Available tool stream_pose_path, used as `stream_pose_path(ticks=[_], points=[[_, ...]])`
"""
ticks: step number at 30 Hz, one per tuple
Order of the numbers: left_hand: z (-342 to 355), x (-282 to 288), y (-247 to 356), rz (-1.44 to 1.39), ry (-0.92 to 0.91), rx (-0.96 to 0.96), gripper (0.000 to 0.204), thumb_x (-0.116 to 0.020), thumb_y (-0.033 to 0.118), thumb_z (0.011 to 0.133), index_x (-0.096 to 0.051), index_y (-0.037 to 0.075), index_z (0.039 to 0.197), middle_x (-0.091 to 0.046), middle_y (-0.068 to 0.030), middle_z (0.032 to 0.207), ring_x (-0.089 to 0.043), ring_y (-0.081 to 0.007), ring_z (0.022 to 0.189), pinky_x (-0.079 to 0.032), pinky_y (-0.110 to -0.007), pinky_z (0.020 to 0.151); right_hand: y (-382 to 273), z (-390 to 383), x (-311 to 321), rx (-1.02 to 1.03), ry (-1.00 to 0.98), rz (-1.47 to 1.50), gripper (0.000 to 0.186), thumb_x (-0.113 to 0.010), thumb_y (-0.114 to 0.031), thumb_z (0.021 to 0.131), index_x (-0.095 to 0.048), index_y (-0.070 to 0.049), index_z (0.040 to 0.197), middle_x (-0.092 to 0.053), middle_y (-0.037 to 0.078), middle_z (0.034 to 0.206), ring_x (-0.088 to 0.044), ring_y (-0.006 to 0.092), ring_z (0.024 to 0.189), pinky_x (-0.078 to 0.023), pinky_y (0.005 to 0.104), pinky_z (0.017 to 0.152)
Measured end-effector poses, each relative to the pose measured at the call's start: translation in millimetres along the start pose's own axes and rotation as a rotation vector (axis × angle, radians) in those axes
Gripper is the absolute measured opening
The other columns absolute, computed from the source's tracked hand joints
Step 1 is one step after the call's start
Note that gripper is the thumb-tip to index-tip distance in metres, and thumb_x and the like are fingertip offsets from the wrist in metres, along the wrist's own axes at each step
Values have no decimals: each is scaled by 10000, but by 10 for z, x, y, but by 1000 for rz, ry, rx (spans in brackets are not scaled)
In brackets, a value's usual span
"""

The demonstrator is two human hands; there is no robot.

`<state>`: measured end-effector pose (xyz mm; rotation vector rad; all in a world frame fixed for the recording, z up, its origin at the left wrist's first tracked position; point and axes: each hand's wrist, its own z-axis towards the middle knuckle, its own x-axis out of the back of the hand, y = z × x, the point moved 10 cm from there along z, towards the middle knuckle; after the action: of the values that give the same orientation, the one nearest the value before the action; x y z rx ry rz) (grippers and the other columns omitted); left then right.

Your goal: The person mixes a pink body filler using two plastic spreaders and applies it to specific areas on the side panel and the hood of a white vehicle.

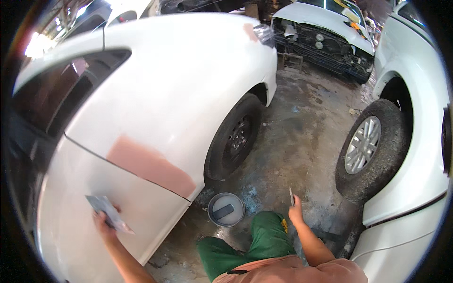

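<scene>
My left hand (104, 225) is closed on a flat grey plate (104, 210), which it holds in front of the white car door (75, 174). Some pinkish material shows at the plate's lower right end. Out over the floor, my right hand (296, 213) grips a thin, flat-looking tool (291, 195) that points upward; its exact kind is too small to make out. A pinkish-brown filler patch (151, 165) covers the lower part of the white rear panel, along the door seam and up from the plate.
On the floor between my knees and the car stands a round basin (209, 207) of cloudy water with a dark rectangular block (223, 211) in it. The car's rear wheel (238, 134) is beyond. Another white vehicle (417, 122) flanks the right; a partly stripped one (325, 42) stands at the back.
</scene>
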<state>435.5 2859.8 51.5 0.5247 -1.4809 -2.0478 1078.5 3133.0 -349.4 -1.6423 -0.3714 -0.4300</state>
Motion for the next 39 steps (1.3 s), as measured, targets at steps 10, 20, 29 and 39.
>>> stream_pose_path(ticks=[10, 20, 29, 39], points=[[-891, -2071, -29, -533, 213, 736, 433, -606, 342, 1024, -509, 80, 1354, -671, -105, 1198, -695, -283, 1018, -599, -517, 853, -3309, -921, 511, 132, -427, 311, 653, -521, 85, 844, -482, -57, 1480, -509, 184, 1457, -480, 322, 1368, -354, 372, 1146], [129, -3840, 1639, -524, 0, 867, 276, -543, 112, 1036, -513, 4, 1289, -646, -112, 1167, -658, -228, 1038, -553, -401, 911, -6370, -1073, 1719, 918, -564, 75, 630, -652, 60, 822, -566, -142, 1412, -495, 160, 1430, -497, 382, 1317, -410, 485, 1113], [1158, -5357, 1805, 1, -393, 612, 244, -560, 159, 1050, -578, 9, 1242, -683, -52, 1062, -619, -111, 964, -523, -283, 845, -5834, 1086, 2725, 728, -270, -252, 594, -616, 72, 771, -643, -148, 1322, -558, 96, 1384, -521, 346, 1299, -397, 520, 1114], [2077, -6801, 2039, 120, -141, 224, 270, -531, 156, 1068, -558, -33, 1259, -692, -57, 944, -580, -133, 817, -495, -302, 738, -5726, 1767, 2749, 845, -656, -282, 494, -665, -112, 814, -641, -160, 1304, -547, 107, 1388, -495, 302, 1334, -315, 589, 1153]])
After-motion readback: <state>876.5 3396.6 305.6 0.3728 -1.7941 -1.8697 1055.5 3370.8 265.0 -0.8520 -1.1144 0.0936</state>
